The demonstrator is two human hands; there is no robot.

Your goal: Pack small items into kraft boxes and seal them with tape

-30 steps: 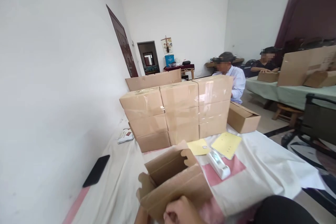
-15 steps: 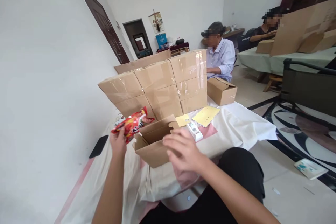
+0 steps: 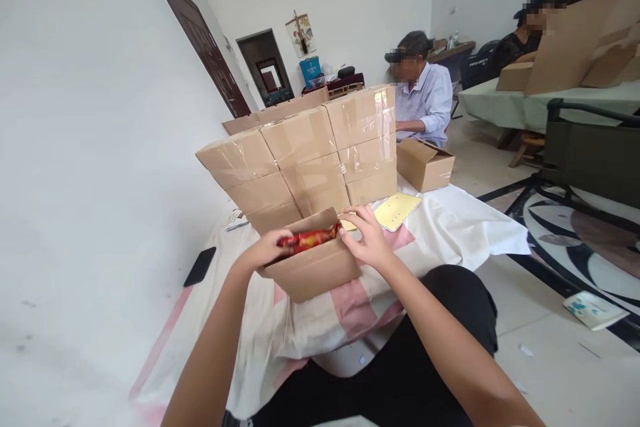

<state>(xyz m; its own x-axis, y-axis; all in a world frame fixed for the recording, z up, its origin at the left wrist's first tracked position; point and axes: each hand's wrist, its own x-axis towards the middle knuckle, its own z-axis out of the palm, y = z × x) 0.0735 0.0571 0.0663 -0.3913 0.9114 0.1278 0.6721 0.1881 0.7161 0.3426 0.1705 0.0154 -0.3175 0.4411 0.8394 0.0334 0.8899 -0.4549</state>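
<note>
An open cardboard box [image 3: 315,273] stands on the cloth-covered table in front of me. Inside its mouth lies a shiny red snack packet [image 3: 311,240], its lower part hidden by the box's near wall. My left hand [image 3: 267,250] reaches over the box's left end and grips the packet's left end; its fingertips are partly hidden. At the opposite end, my right hand [image 3: 367,237] has fingers and thumb closed about the box's right edge, close to the packet's other end.
Behind the box rises a wall of taped cartons [image 3: 310,160]. Yellow card [image 3: 397,211] lies to the right, near another carton [image 3: 425,165]. A black phone [image 3: 200,267] rests at the table's left edge. A person in a light shirt [image 3: 433,97] sits beyond the cartons.
My left hand has brought the red packet rightward and down into the box. My right hand has come to the box's right end. The white device is now hidden from view.
</note>
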